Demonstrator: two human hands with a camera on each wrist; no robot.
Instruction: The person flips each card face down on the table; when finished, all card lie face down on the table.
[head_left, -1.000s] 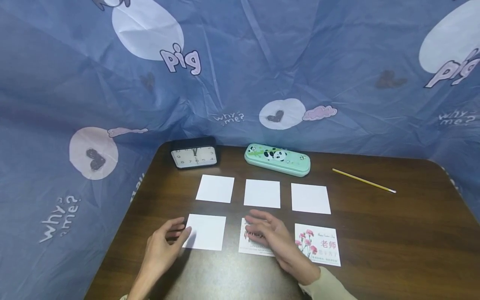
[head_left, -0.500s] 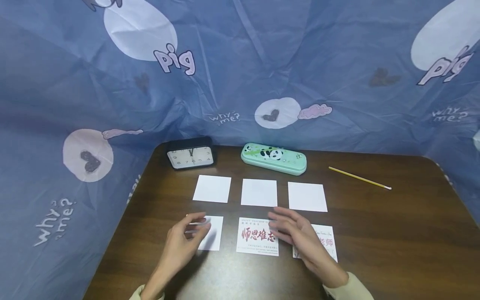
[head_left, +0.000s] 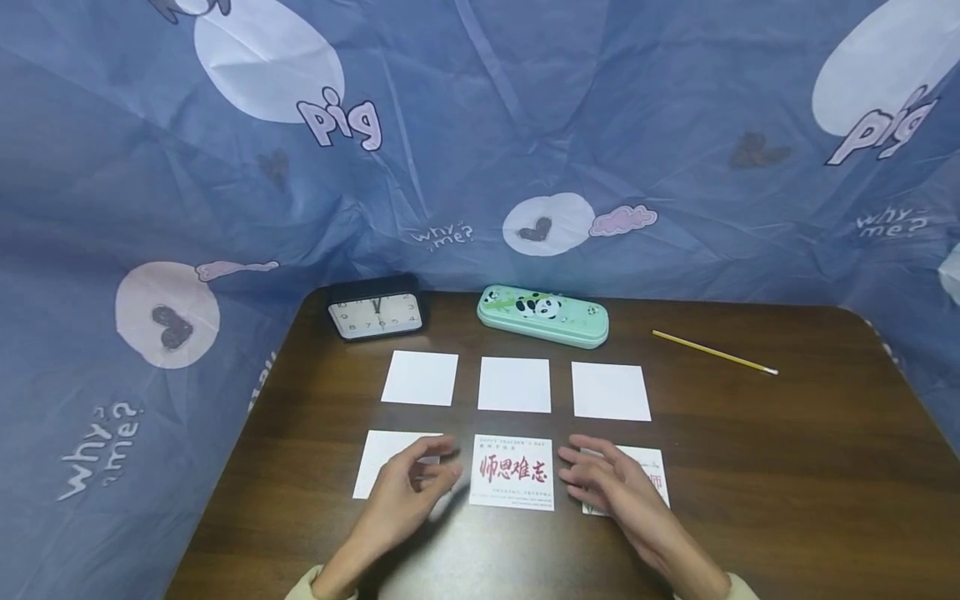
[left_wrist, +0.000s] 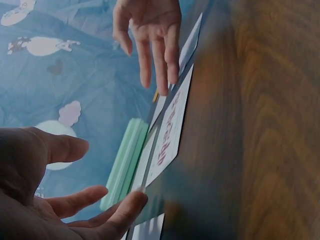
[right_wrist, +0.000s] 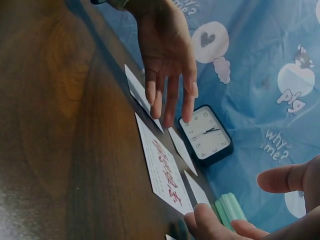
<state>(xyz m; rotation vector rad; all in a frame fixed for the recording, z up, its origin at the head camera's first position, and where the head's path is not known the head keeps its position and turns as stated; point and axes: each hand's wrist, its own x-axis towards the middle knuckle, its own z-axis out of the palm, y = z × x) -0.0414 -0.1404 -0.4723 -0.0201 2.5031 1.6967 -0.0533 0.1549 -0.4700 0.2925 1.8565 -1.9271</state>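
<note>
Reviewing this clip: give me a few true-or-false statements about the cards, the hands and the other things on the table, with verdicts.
1. Six cards lie in two rows of three. True.
2. The near middle card shows red characters. True.
3. The left hand grips the pencil. False: the pencil lies alone at the far right of the table; the left hand hovers over the near left card, holding nothing.
4. The clock stands right of the pencil case. False: it stands to the left.
5. The right hand is over the near right card. True.
</note>
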